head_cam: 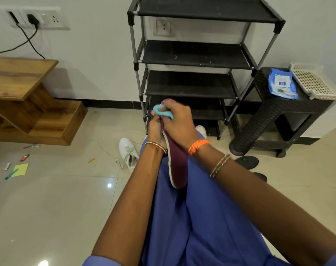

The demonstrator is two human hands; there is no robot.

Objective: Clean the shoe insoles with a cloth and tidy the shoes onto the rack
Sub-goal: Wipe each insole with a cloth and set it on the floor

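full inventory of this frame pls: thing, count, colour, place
insole: 1, maroon, held over lap
cloth: 1, light blue, at insole's far end
shoe rack: 1, black, against wall, shelves bare
sneaker: 1 in full view, white, floor left of lap; a second white toe shows beyond the lap
dark footwear: 1, black, floor right
wicker stool: 1, dark, right of rack
wipes pack: 1, blue, on stool
tray: 1, white, on stool
wooden unit: 1, brown, left
small litter: several, mixed colours, floor left
left hand: grips insole
right hand: grips cloth
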